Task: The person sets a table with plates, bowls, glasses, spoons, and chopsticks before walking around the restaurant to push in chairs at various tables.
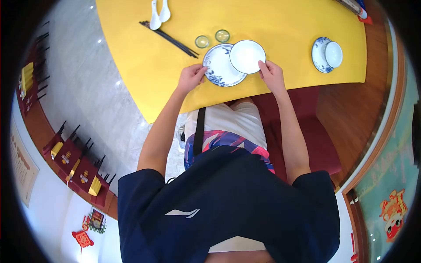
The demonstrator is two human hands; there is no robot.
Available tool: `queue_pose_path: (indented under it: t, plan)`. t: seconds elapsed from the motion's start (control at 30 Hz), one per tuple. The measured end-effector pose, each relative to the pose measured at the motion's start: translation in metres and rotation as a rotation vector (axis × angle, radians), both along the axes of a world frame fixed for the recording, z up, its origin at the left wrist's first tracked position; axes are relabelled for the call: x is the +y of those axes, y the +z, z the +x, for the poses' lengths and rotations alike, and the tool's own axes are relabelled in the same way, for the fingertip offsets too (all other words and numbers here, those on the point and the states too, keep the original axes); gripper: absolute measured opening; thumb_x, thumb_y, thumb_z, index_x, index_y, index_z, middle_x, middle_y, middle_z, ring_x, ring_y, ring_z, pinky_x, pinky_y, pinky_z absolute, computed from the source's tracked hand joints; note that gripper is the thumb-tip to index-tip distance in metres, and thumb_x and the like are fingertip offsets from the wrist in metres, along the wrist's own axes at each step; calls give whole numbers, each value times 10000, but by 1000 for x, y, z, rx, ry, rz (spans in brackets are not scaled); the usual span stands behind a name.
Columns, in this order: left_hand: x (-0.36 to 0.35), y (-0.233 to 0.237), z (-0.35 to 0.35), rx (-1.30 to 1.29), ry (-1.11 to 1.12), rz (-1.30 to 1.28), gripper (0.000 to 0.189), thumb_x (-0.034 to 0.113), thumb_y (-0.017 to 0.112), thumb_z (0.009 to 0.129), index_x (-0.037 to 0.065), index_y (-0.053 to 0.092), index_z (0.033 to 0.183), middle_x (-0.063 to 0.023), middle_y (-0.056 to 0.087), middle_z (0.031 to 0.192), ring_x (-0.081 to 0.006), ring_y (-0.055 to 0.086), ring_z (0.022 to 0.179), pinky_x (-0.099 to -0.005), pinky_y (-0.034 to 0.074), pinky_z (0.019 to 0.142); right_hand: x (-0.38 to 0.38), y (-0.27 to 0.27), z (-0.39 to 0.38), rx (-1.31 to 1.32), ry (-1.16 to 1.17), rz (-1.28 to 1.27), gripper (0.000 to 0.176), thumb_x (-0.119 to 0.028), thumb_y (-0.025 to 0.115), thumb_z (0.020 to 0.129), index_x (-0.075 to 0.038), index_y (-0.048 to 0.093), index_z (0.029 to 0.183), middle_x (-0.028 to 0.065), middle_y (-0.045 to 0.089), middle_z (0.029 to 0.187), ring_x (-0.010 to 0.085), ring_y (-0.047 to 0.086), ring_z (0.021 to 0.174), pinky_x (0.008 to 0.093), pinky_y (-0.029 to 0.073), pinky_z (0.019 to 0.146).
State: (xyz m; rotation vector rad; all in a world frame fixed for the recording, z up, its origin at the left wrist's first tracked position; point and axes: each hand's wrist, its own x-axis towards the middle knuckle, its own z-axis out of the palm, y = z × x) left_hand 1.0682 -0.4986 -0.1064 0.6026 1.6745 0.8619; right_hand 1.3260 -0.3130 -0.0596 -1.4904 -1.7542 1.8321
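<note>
My left hand [192, 77] pinches the left rim of a white plate [218, 65] with a blue floral border. In my right hand [272, 75] is the right edge of a white bowl [247, 56] with a thin dark rim, thumb over the edge. The bowl overlaps the plate's right part in this view. Just beyond the plate are two small glass cups [202, 41], side by side. Black chopsticks [175, 43] lie slanted to the left of the cups, their near ends close to the plate.
Two white spoons [155, 17] rest by the chopsticks' far ends. At the right of the yellow tablecloth [285, 22] stands another patterned plate [319, 56] with a small white bowl [333, 55] on it. A dark red chair [307, 131] is beneath me.
</note>
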Motion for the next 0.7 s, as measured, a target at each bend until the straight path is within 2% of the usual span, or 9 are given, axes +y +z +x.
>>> queue_pose_path:
  t: [0.13,0.5,0.57,0.6,0.67,0.7]
  plan:
    - [-2,-6,-3,55,-33,-5,342,280,607,967,25,631,741,-28,608,560,-85,534,482,-261,404,469,-15,-13,-23,47,5,-47,365,-252,607,974,-8,577,704,-11,507,573,49,438,529,242,343,485]
    - [0,2,-3,135,-77,7,347,288,612,962,21,634,741,-47,608,554,-121,560,476,-289,422,481,-21,-19,-22,-19,93,-24,362,-269,594,978,10,601,748,1,482,576,57,421,555,266,350,499]
    - [0,2,-2,138,-70,32,348,289,614,961,19,634,742,-50,607,552,-124,560,472,-292,424,478,-15,-20,-23,-130,242,94,406,-343,613,956,9,612,753,47,514,570,118,486,533,301,400,517]
    - [0,1,-2,154,-73,30,354,289,611,964,14,631,741,-57,601,555,-120,560,471,-293,426,477,-10,-13,-25,-133,245,99,406,-343,613,956,9,612,753,47,514,570,118,486,533,301,400,517]
    - [0,5,-2,170,-82,32,361,289,607,967,10,627,741,-63,595,558,-115,560,470,-295,428,476,7,15,-35,-487,471,295,409,-424,639,915,-20,634,845,90,586,627,229,582,569,353,456,558]
    - [3,12,0,93,62,-16,366,282,605,971,2,614,734,-66,579,558,-111,553,478,-299,430,479,17,25,-42,-490,463,300,409,-424,639,915,-20,634,845,90,586,627,229,582,569,353,456,558]
